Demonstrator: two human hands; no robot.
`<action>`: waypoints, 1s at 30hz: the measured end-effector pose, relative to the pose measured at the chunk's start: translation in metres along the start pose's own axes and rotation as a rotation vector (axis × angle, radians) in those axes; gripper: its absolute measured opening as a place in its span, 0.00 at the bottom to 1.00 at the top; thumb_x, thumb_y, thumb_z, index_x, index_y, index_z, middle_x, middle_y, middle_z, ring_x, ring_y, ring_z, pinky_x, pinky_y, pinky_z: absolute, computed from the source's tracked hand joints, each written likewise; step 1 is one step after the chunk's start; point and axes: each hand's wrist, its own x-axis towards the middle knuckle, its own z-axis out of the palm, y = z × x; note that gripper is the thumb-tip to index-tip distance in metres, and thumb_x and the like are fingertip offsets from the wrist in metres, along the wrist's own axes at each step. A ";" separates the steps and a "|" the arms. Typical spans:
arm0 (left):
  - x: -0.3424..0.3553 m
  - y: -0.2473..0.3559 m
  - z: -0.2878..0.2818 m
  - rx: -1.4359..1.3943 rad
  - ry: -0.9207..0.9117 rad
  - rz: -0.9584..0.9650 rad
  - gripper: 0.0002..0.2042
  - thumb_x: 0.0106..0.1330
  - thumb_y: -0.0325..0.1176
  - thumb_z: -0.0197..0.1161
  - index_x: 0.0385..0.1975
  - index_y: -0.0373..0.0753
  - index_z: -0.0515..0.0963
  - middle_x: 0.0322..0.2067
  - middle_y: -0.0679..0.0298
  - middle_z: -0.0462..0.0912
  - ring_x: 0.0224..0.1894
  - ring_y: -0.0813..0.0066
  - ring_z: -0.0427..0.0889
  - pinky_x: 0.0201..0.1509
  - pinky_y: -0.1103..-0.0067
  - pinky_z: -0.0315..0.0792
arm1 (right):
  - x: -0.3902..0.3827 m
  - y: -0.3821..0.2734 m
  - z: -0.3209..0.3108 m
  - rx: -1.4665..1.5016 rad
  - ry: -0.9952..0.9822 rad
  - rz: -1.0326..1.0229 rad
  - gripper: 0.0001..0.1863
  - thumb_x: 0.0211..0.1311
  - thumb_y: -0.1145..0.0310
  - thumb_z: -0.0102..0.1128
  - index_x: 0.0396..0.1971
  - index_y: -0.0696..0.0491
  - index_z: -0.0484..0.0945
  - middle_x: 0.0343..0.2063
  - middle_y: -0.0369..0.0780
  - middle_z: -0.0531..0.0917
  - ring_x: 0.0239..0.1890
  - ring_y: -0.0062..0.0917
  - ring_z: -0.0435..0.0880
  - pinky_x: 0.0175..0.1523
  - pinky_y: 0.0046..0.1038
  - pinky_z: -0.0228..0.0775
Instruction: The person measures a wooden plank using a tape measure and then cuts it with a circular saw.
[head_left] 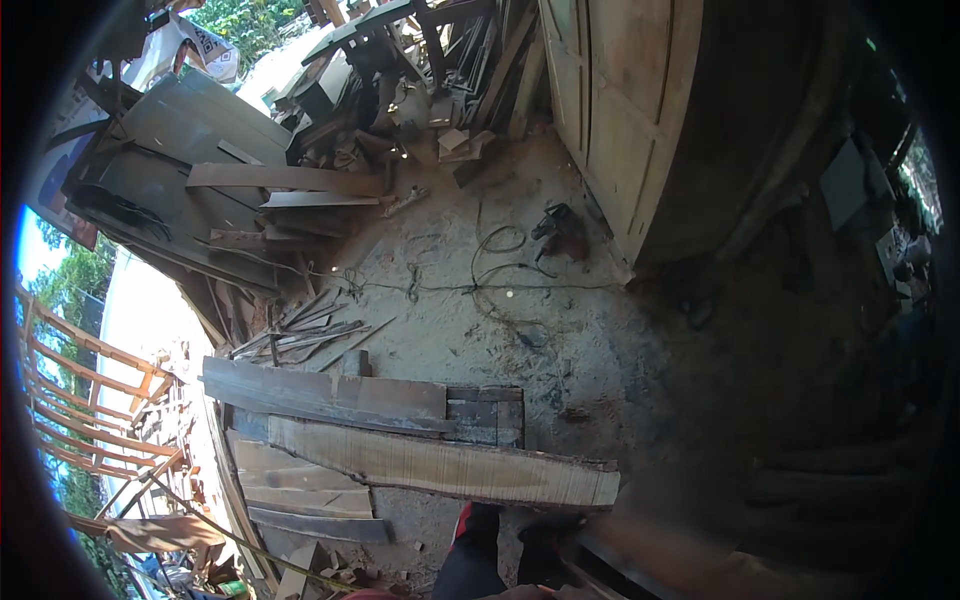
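Harsh daylight pours in from nine to eleven o'clock, burning out to white beside the orange-brown slatted wooden frame [97,340]. Deep shadow covers two to five o'clock. A reddish-brown smear [665,540] is blurred near five o'clock; the black-rimmed fisheye edge bends straight lines.

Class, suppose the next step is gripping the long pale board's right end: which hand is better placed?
Probably the right hand: the long pale board ends to the right of the person's legs. Neither hand shows clearly, so this rests on layout alone.
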 end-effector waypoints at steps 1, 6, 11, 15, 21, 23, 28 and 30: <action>-0.001 0.000 -0.006 0.013 -0.002 -0.011 0.18 0.69 0.37 0.52 0.57 0.49 0.77 0.42 0.48 0.86 0.43 0.49 0.87 0.48 0.56 0.80 | 0.001 0.003 0.002 -0.018 0.002 0.001 0.37 0.56 0.51 0.63 0.66 0.47 0.67 0.31 0.50 0.76 0.33 0.37 0.76 0.40 0.40 0.67; -0.002 0.000 -0.036 0.085 -0.021 -0.051 0.18 0.69 0.38 0.53 0.57 0.49 0.77 0.42 0.49 0.86 0.43 0.49 0.87 0.48 0.56 0.80 | -0.006 0.025 0.014 -0.107 -0.007 -0.009 0.41 0.56 0.54 0.62 0.71 0.45 0.63 0.22 0.50 0.72 0.23 0.36 0.72 0.33 0.40 0.63; 0.005 0.008 -0.054 0.154 -0.060 -0.032 0.18 0.69 0.38 0.53 0.56 0.49 0.78 0.43 0.49 0.86 0.43 0.49 0.87 0.48 0.57 0.80 | -0.020 0.038 -0.006 -0.233 -0.042 -0.047 0.42 0.56 0.56 0.61 0.74 0.43 0.61 0.14 0.50 0.68 0.15 0.35 0.67 0.26 0.39 0.60; -0.004 0.004 -0.061 0.195 -0.085 -0.056 0.17 0.69 0.39 0.53 0.56 0.49 0.78 0.43 0.49 0.86 0.43 0.49 0.87 0.48 0.57 0.80 | 0.007 -0.047 -0.060 -0.174 -0.254 0.050 0.41 0.57 0.55 0.61 0.73 0.41 0.62 0.15 0.49 0.69 0.15 0.35 0.66 0.26 0.38 0.61; 0.003 -0.008 -0.043 0.292 -0.161 -0.037 0.17 0.69 0.39 0.53 0.55 0.49 0.79 0.43 0.49 0.86 0.43 0.50 0.87 0.48 0.57 0.80 | 0.037 -0.092 -0.049 0.014 -0.219 0.021 0.38 0.59 0.54 0.63 0.71 0.43 0.66 0.24 0.48 0.82 0.20 0.32 0.78 0.30 0.35 0.69; 0.010 -0.022 -0.025 0.372 -0.197 -0.007 0.17 0.69 0.39 0.53 0.55 0.48 0.79 0.43 0.49 0.86 0.43 0.50 0.87 0.48 0.57 0.80 | 0.038 -0.090 -0.051 0.044 -0.145 0.002 0.32 0.58 0.53 0.63 0.63 0.46 0.72 0.31 0.46 0.86 0.29 0.32 0.82 0.37 0.36 0.72; -0.008 0.009 -0.123 0.450 0.262 0.223 0.14 0.68 0.43 0.57 0.44 0.40 0.80 0.44 0.53 0.84 0.47 0.53 0.84 0.49 0.60 0.79 | 0.009 -0.074 -0.092 0.071 0.001 0.212 0.23 0.55 0.62 0.61 0.51 0.52 0.80 0.41 0.41 0.84 0.42 0.29 0.83 0.51 0.33 0.73; 0.001 -0.007 -0.171 0.303 0.433 0.083 0.16 0.67 0.43 0.59 0.47 0.39 0.79 0.46 0.55 0.81 0.54 0.53 0.78 0.59 0.62 0.71 | -0.015 -0.043 -0.088 0.301 0.252 0.324 0.25 0.51 0.67 0.60 0.53 0.53 0.79 0.45 0.38 0.81 0.46 0.23 0.79 0.54 0.27 0.71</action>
